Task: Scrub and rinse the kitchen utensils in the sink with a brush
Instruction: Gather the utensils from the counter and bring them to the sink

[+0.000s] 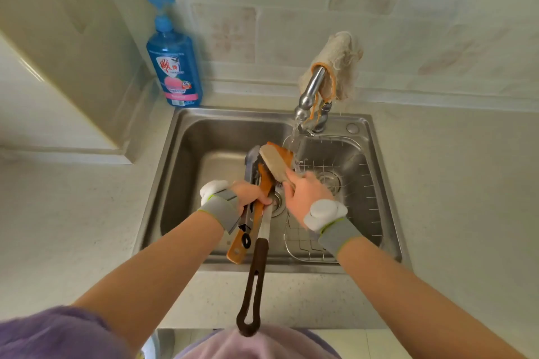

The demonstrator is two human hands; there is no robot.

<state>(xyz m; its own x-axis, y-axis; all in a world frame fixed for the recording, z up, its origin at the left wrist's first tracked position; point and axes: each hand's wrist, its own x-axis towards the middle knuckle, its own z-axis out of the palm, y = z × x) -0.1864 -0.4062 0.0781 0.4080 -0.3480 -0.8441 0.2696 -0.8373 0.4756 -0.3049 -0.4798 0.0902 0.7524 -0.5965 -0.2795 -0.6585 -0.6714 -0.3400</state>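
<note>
My left hand [250, 195] grips a bundle of utensils over the steel sink [186, 154]: a wooden spatula [237, 248], a metal utensil with a long dark brown handle [254, 280], and metal tongs [253, 158]. In my right hand [306, 194] is a wooden scrub brush [276, 161], its pale bristles pressed against the upper ends of the utensils. Water runs from the tap [310, 93] onto the brush and the utensil heads.
A blue dish soap pump bottle [174, 64] stands at the sink's back left corner. A beige cloth [338, 64] hangs over the tap. A wire rack [344, 201] sits in the sink's right side. Pale countertop surrounds the sink.
</note>
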